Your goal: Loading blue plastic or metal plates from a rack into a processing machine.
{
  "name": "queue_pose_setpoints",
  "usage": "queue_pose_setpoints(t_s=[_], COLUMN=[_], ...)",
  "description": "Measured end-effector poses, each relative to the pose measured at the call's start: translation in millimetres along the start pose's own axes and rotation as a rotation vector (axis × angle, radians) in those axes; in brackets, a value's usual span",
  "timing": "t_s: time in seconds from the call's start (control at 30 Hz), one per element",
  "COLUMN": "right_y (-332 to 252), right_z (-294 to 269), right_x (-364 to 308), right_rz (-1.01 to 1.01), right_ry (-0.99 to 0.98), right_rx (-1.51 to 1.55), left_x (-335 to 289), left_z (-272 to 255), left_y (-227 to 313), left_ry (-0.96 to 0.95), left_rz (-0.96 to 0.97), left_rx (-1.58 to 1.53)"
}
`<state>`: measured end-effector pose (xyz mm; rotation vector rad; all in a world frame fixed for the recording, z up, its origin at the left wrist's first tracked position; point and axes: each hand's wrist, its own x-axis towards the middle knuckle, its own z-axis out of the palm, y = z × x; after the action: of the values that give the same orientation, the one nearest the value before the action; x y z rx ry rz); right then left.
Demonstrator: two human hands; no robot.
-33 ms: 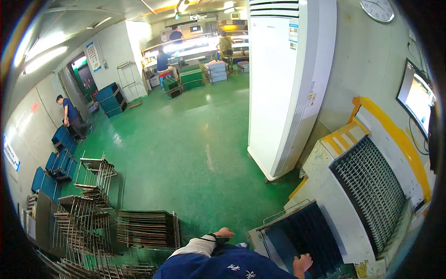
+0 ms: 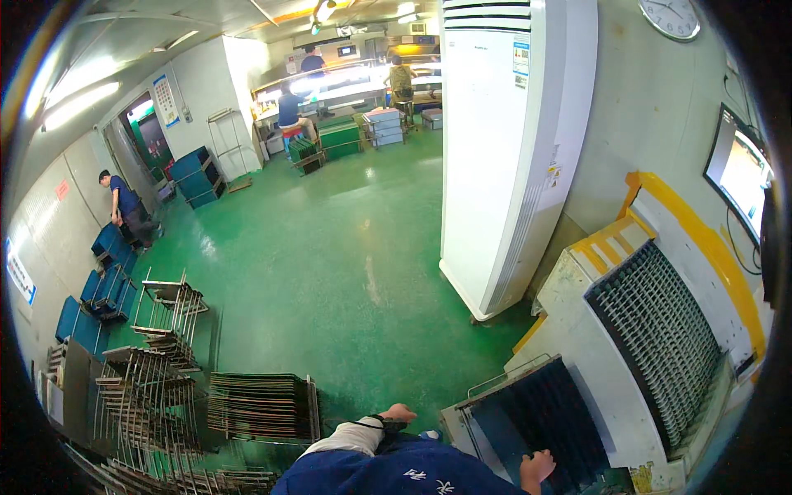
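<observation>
My left hand point(image 2: 400, 412) is in front of my body at the lower middle, past a white sleeve and a dark band at the wrist. Its fingers are partly hidden, and nothing shows in it. My right hand point(image 2: 537, 468) is at the lower right with its fingers curled, over a row of dark blue panels point(image 2: 549, 425) in a wire-framed rack. Whether it grips one of their edges is hidden. Beside the panels stands a pale machine point(image 2: 569, 285) with a slanted bed of dark, closely spaced rollers point(image 2: 660, 338).
A tall white cabinet air conditioner point(image 2: 495, 165) stands ahead on the green floor point(image 2: 355, 247). Metal racks point(image 2: 148, 396) and a stack of thin boards point(image 2: 260, 404) lie to the left. One person point(image 2: 125, 202) bends by blue bins; others sit at lit benches. A monitor point(image 2: 740, 173) hangs at right.
The person by the blue bins at the left has leaned over very slightly. My hands and the things around them look the same.
</observation>
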<state>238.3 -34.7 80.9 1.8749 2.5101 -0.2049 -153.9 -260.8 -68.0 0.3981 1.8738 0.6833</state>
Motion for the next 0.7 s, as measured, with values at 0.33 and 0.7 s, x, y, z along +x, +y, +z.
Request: queue_pose_setpoints(t_s=[0.33,0.7], right_y=[2,-5], right_z=[5,-7], right_x=[5,-2], right_rz=[0.013,-0.012], right_ry=[-0.037,-0.001], right_rx=[-0.025,0.008], left_x=[7,5], left_z=[-3,-2], left_y=[-7,-7], left_ry=[-0.037,-0.057], left_rz=[0.005,0.001], left_rx=[0.032,0.0])
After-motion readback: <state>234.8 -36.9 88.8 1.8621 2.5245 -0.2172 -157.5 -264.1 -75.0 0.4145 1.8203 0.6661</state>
